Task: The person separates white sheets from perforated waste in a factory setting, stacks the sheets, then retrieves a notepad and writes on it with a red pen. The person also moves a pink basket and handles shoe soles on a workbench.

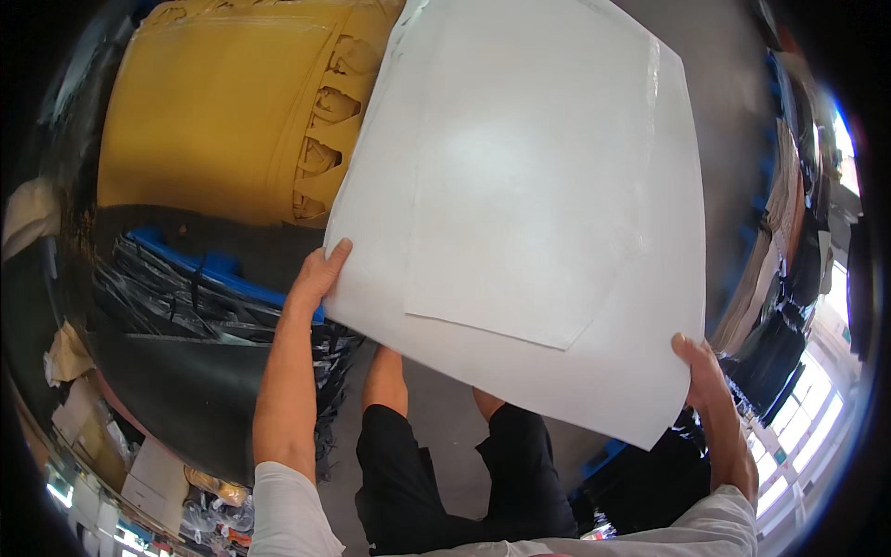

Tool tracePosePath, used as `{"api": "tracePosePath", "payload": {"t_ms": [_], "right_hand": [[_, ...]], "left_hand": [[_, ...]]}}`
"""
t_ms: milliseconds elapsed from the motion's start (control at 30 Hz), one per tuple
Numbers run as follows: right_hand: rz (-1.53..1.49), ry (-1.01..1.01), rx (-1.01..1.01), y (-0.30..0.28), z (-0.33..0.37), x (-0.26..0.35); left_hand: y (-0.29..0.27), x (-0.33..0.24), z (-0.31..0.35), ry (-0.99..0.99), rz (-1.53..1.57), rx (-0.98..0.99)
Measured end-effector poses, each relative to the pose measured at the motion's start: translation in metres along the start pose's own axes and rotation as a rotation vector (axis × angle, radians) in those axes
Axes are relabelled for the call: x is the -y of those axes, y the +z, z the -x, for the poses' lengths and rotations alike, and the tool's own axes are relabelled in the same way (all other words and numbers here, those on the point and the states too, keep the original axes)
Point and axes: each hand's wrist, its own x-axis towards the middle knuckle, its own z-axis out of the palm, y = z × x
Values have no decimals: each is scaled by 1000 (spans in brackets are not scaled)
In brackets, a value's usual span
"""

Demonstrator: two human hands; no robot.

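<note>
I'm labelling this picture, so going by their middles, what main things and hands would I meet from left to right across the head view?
Yellow sheet with cut-outs → left hand → white sheet → right hand → tan sheets.

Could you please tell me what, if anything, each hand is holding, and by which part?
The left hand holds a large white sheet near its lower left corner, the right hand by its right edge.
</note>
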Motion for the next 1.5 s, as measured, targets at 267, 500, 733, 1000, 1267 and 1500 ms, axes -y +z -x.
{"api": "tracePosePath", "payload": {"t_ms": [267,500,733,1000,1267,1500], "right_hand": [[-94,171,-49,-7,110,-28],[-2,469,-11,-42,148,-93],[-121,600,127,-68,38,-190],[-556,351,118,-118,-146,-240],[-463,190,-53,-79,-236,-232],[-381,50,-5,-58,-187,-191]], "left_hand": [[-70,-43,198,-178,212,-25],[-80,-27,333,-334,21,190],[-84,-12,177,-638,-378,624],[23,35,-37,-748,254,510],[41,-13,21,-163,-48,168],[35,-46,109,-15,-535,-170]]}}
